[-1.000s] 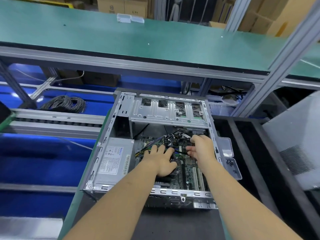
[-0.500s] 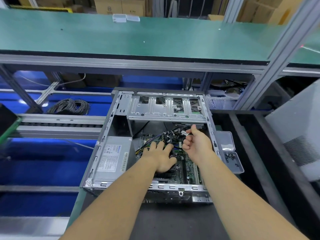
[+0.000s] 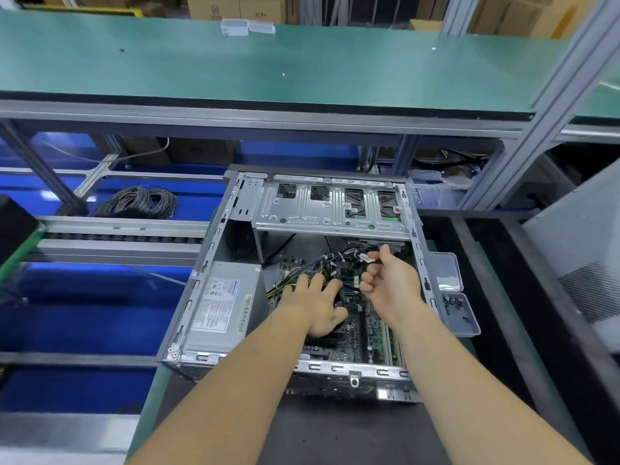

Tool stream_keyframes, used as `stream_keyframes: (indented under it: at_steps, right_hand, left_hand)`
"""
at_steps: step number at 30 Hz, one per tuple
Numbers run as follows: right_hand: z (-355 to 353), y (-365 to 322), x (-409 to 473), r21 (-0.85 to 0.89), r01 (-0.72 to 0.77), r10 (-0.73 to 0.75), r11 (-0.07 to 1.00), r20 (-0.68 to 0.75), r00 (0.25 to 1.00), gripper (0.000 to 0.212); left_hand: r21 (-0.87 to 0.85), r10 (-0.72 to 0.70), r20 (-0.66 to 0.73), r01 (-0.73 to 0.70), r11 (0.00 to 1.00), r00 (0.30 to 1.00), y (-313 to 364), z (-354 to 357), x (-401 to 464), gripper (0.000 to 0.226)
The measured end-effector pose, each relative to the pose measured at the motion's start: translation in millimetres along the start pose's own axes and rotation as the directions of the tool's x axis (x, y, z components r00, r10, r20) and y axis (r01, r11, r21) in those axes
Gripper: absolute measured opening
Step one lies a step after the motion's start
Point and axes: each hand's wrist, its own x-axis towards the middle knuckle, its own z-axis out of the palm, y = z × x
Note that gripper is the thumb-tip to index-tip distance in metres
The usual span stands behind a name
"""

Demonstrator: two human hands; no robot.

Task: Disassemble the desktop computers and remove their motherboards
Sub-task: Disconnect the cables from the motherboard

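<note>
Open desktop computer case [image 3: 214,263] lying on its side on a dark mat [image 3: 335,431], side panel off, interior facing up. Inside, at the left: grey power supply [image 3: 221,307] with a white specification label [image 3: 214,308]; blue brand lettering at the label's top corner, too small to read, like the fine print below. At the far end: bare metal drive cage [image 3: 330,206]. On the case floor: green motherboard [image 3: 364,327], still mounted, partly hidden by both hands.

Left hand [image 3: 317,305] flat on the motherboard area, fingers spread and straight, pressing down near the bundle of coloured cables [image 3: 302,271]. Right hand [image 3: 391,285] raised above the board, fingers curled, pinching a thin cable with a small white tag [image 3: 364,257]; writing on the tag illegible.

Just beside the case on the right: clear plastic parts box [image 3: 464,325], lid flipped open, small dark screws [image 3: 451,302] in the near compartment. Beyond the case: green conveyor shelf [image 3: 235,65] on an aluminium frame. At left, on a blue surface: coil of grey cable [image 3: 139,203]. Far back: cardboard boxes [image 3: 235,6], printing unreadable.
</note>
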Motion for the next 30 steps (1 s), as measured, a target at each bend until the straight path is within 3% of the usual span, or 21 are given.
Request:
stream_keyframes:
  at_steps: [4, 7, 11, 15, 30]
  right_hand:
    - [5, -4, 7, -0.218, 0.061, -0.080, 0.974, -0.079, 0.994, 0.045]
    - [8, -4, 12, -0.280, 0.061, -0.095, 0.958, -0.110, 0.989, 0.043]
    - [9, -6, 13, -0.273, 0.044, -0.079, 0.961, -0.117, 0.990, 0.041]
    - [8, -7, 9, -0.214, 0.024, -0.043, 0.977, -0.082, 0.996, 0.041]
    - [3, -3, -3, -0.066, 0.013, -0.016, 0.998, -0.054, 0.998, 0.040]
  left_hand:
    - [-0.036, 0.002, -0.008, -0.003, 0.999, 1.000, -2, 0, 1, 0.061]
    - [-0.046, 0.007, -0.018, -0.008, 0.999, 1.000, -5, -4, -1, 0.062]
    - [-0.062, -0.047, -0.002, 0.047, 0.997, 0.999, -6, -5, -8, 0.089]
    - [0.128, -0.028, 0.015, 0.026, 0.991, 0.999, 0, -3, -11, 0.120]
    - [0.134, -0.039, 0.038, 0.034, 0.990, 0.999, 0, 4, -4, 0.122]
